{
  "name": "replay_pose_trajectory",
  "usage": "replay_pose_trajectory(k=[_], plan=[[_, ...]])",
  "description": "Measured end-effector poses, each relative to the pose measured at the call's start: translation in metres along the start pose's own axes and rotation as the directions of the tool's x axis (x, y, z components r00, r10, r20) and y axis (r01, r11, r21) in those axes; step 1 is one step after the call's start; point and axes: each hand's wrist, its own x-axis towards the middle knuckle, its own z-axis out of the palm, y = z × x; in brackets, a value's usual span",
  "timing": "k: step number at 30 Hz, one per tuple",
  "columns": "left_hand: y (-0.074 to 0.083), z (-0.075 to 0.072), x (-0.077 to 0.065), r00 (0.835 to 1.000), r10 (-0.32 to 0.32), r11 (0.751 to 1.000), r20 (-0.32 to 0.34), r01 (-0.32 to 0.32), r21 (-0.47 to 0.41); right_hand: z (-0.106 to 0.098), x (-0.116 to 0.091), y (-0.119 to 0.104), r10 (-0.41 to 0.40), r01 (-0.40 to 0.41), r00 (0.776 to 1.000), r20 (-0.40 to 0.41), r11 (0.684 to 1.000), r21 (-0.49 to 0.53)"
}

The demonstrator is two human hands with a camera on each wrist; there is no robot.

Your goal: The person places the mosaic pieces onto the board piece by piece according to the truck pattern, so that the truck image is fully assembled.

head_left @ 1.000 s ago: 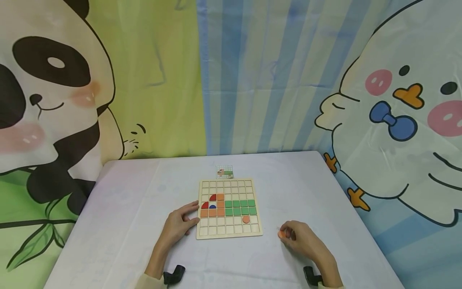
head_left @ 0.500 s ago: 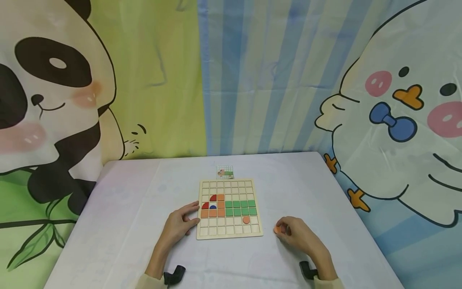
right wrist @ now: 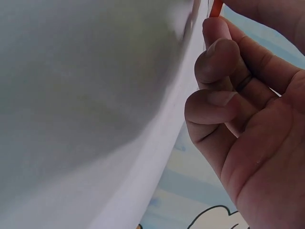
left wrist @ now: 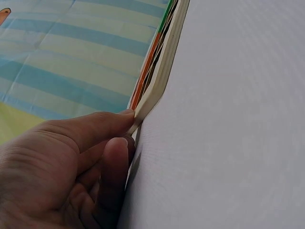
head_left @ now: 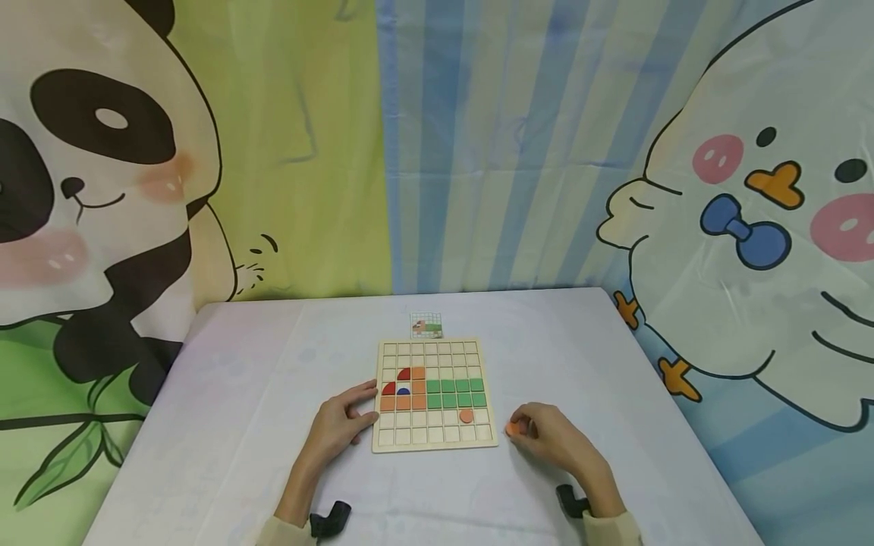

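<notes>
My left hand [head_left: 336,422] touches the left edge of a wooden grid board [head_left: 435,449] with its index fingertip and thumb; the left wrist view shows the fingertip at the board's rim [left wrist: 159,86]. Orange, red and green pieces fill part of the grid, and one piece is white with a blue half circle [head_left: 403,391]. A loose orange disc [head_left: 466,415] lies over the lower right cells. Just right of the board, my right hand [head_left: 556,438] pinches another orange disc [head_left: 512,429] between thumb and index finger. Its edge shows at the top of the right wrist view.
A small pattern card [head_left: 426,325] lies behind the board on the white-covered table [head_left: 273,356]. Black wrist mounts [head_left: 331,520] sit by both forearms. A printed curtain with a panda and a chick hangs behind and beside the table.
My right hand has moved left and slightly away from me, carrying the orange disc closer to the board. The left hand and the board have stayed in place.
</notes>
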Motion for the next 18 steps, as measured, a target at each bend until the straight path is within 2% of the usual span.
replay_pose_trajectory(k=[4,18], plan=[[0.0,0.0,0.0,1.0,0.0,1.0,0.003,0.0,-0.005,0.0,0.002,-0.003,-0.03,0.03,1.0,-0.001,1.0,0.006],[0.0,0.0,0.0,1.0,0.006,1.0,0.008,-0.006,-0.004,0.004,0.015,-0.011,-0.038,0.038,0.999,0.002,0.999,-0.008]])
